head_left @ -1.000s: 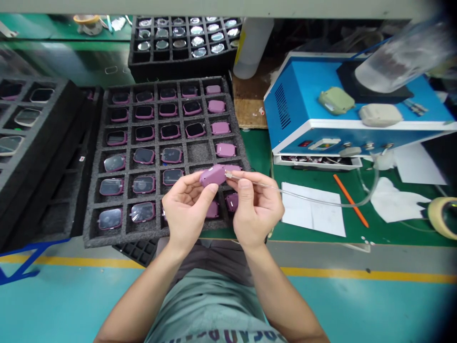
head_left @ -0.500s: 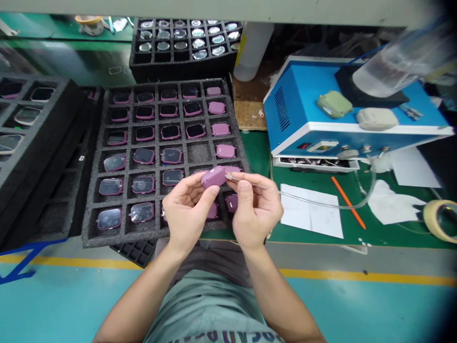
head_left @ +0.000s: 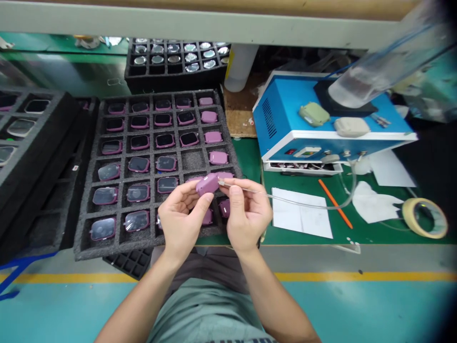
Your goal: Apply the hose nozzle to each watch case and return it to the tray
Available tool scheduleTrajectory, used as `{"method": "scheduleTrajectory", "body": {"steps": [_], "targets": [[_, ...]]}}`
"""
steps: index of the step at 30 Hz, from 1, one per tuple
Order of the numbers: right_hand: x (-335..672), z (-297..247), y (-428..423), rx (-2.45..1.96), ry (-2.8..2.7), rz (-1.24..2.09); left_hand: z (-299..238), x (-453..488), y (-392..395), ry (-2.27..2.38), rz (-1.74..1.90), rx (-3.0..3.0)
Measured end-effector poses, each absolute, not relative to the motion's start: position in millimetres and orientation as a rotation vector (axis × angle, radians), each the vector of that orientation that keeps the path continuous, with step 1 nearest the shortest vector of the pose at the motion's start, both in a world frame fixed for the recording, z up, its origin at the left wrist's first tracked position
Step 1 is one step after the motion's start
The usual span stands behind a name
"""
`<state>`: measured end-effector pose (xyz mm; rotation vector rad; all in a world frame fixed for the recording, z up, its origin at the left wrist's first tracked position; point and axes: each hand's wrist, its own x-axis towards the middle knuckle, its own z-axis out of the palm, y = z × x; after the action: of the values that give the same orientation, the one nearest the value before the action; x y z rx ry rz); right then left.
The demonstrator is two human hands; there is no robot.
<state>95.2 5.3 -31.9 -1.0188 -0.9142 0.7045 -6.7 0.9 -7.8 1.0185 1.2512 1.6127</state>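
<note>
A mauve plastic case (head_left: 207, 185) is clenched in the grip of the left hand (head_left: 182, 214), held between thumb and fingers just above the lower right corner of a grey foam tray (head_left: 153, 243). The grip of the right hand (head_left: 248, 214) pinches a slim metal nozzle (head_left: 222, 182) between thumb and forefinger, with its tip against the right end of the case. A clear tube (head_left: 303, 206) trails from the nozzle to the right of the grip and curves up to a blue bench machine (head_left: 293, 119). Compared with a moment earlier, the hands hold the same pose, but the whole view has shifted: everything sits further left, a wider strip of shelf edge (head_left: 178, 21) shows along the top, and a roll of masking tape (head_left: 424, 218) now shows whole. Under and beyond the grip, the tray's cells hold rows of mauve cases and dark-faced watch-like pieces, with one cell (head_left: 193, 159) bare. To the right of the grip, a sheet of white paper (head_left: 302, 213) and an orange marker (head_left: 333, 202) lie on the green table (head_left: 374, 237). A sage case (head_left: 314, 114) and a beige case (head_left: 352, 127) sit on the machine. Below the grip lies a teal floor (head_left: 357, 309) with a yellow stripe (head_left: 357, 276).
</note>
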Motion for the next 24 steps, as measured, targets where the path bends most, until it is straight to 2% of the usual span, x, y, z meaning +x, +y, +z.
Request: {"method": "scheduleTrajectory", "body": {"steps": [24], "targets": [[94.0, -27.3, 15.3, -0.962, -0.907, 0.75, -10.7, -10.3, 5.1, 1.338, 1.588, 1.009]]}}
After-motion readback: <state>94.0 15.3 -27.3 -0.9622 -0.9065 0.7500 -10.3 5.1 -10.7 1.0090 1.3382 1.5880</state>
